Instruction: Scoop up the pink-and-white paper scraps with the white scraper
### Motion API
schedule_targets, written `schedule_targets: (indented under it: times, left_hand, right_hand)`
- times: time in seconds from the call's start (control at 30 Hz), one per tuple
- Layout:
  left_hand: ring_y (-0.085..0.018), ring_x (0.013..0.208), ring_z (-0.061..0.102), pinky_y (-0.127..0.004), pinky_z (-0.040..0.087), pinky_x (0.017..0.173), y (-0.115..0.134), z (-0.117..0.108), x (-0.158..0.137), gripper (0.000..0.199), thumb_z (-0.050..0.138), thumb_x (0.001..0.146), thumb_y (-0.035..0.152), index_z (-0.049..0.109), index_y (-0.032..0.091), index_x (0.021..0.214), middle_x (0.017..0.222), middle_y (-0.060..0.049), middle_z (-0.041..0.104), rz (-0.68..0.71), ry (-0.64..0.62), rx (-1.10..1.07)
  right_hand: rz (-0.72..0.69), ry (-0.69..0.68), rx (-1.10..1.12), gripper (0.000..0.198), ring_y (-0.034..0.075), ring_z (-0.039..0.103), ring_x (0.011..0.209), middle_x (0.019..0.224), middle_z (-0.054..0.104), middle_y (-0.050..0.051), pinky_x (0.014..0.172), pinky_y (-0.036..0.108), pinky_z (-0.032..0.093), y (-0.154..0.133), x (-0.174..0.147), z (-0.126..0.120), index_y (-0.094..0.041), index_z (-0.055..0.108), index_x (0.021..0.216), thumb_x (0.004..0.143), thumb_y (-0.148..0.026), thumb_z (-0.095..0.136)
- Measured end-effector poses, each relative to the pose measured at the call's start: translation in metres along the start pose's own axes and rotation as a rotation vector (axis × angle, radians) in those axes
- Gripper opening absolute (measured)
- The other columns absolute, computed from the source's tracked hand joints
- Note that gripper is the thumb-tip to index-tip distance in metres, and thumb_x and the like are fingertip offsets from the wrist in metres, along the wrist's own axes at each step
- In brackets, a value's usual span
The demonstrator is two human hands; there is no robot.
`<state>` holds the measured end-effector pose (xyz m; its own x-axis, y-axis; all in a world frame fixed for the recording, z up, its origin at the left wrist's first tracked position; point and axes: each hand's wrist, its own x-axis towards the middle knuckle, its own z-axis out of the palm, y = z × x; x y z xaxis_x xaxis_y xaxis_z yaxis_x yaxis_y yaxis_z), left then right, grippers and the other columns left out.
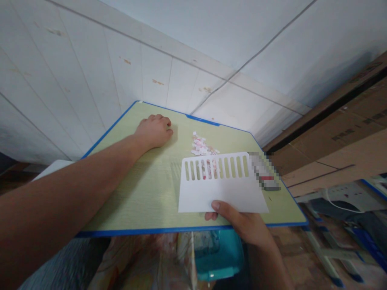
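My right hand pinches the near edge of a white slotted card, thumb on top and fingers beneath. The card is held over the near right part of the table, with a row of narrow slots along its far edge. Red and pink bits show through some middle slots. Just beyond it is a small heap of white and pink paper-like pieces. My left hand rests palm down on the table to the left of the heap, its fingers curled under. Whether anything is inside them is hidden.
The pale green table has a blue rim and stands against a white panelled wall. A pixelated object lies right of the card. Cardboard boxes are stacked at the right. Below the near edge is a teal bin.
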<state>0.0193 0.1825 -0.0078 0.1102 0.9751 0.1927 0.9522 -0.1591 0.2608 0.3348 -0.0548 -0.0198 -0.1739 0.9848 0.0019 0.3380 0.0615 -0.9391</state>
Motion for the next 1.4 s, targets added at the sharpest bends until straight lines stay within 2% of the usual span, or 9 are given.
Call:
schedule_targets:
  times: [0.1,0.2,0.33,0.57,0.77,0.9,1.03,1.27,1.4]
  left_hand:
    - [-0.044,0.166,0.068,-0.061,0.056,0.140,-0.003,0.003,0.001,0.055,0.056,0.115,0.039,0.087,0.023,0.158,0.175,-0.020,0.079,0.005,0.013,0.003]
    - [-0.044,0.165,0.069,-0.061,0.056,0.140,-0.003,0.003,0.001,0.057,0.056,0.114,0.039,0.086,0.021,0.159,0.173,-0.022,0.079,0.010,0.014,0.008]
    - [-0.045,0.167,0.068,-0.062,0.055,0.141,-0.002,0.002,0.000,0.058,0.056,0.115,0.038,0.085,0.017,0.161,0.176,-0.024,0.077,0.015,0.010,-0.004]
    - [-0.045,0.164,0.069,-0.063,0.057,0.139,-0.004,0.003,0.001,0.054,0.058,0.114,0.038,0.088,0.023,0.157,0.172,-0.020,0.080,0.009,0.022,-0.003]
    - [-0.046,0.166,0.068,-0.064,0.055,0.141,-0.004,0.005,0.002,0.055,0.061,0.112,0.039,0.087,0.023,0.158,0.174,-0.021,0.079,0.007,0.026,-0.028]
    - [-0.047,0.166,0.068,-0.066,0.055,0.141,-0.004,0.005,0.002,0.056,0.058,0.113,0.037,0.087,0.020,0.159,0.175,-0.022,0.078,0.015,0.017,-0.011]
    - [-0.045,0.166,0.068,-0.062,0.055,0.141,-0.005,0.005,0.002,0.055,0.057,0.114,0.039,0.087,0.024,0.158,0.175,-0.019,0.078,0.012,0.019,0.007]
    - [-0.044,0.169,0.067,-0.060,0.054,0.142,-0.002,0.002,0.000,0.057,0.054,0.116,0.037,0.084,0.019,0.161,0.177,-0.021,0.077,0.014,0.005,0.023]
    - [-0.045,0.165,0.069,-0.062,0.056,0.140,-0.002,0.002,0.000,0.057,0.055,0.114,0.037,0.086,0.019,0.159,0.173,-0.022,0.078,0.013,0.008,0.022]
  right_hand:
    - [0.032,-0.016,0.009,0.044,0.031,0.089,0.090,0.086,0.093,0.007,0.109,0.045,0.073,-0.004,-0.003,0.000,-0.028,0.095,0.078,0.110,-0.059,0.095]
    - [0.080,-0.038,0.079,0.040,0.031,0.089,0.090,0.085,0.093,0.005,0.104,0.044,0.074,-0.011,-0.006,0.002,-0.030,0.096,0.080,0.108,-0.059,0.098]
    - [0.072,-0.044,0.127,0.046,0.033,0.089,0.088,0.084,0.094,0.005,0.097,0.045,0.076,-0.016,-0.007,0.004,-0.032,0.096,0.079,0.104,-0.069,0.103]
    - [0.068,-0.065,0.085,0.047,0.033,0.090,0.091,0.086,0.094,0.006,0.102,0.046,0.076,-0.017,-0.005,0.003,-0.032,0.094,0.076,0.106,-0.067,0.099]
    - [0.074,0.010,0.103,0.049,0.032,0.089,0.082,0.081,0.091,0.007,0.097,0.047,0.079,-0.014,-0.012,0.008,-0.030,0.093,0.077,0.109,-0.068,0.097]
    - [0.105,-0.016,0.129,0.054,0.034,0.092,0.086,0.082,0.092,0.006,0.102,0.049,0.080,-0.012,-0.014,0.011,-0.031,0.095,0.079,0.106,-0.077,0.098]
    - [0.128,-0.055,0.154,0.048,0.033,0.092,0.087,0.085,0.095,0.005,0.098,0.047,0.080,-0.014,-0.013,0.010,-0.032,0.098,0.083,0.105,-0.074,0.101]
    - [0.048,-0.075,0.103,0.048,0.033,0.092,0.092,0.087,0.095,0.005,0.113,0.048,0.076,-0.002,-0.010,0.008,-0.031,0.099,0.084,0.111,-0.070,0.096]
    - [0.038,-0.150,0.145,0.053,0.034,0.093,0.090,0.090,0.096,0.008,0.099,0.046,0.079,0.012,-0.008,0.005,-0.028,0.101,0.093,0.111,-0.077,0.095]
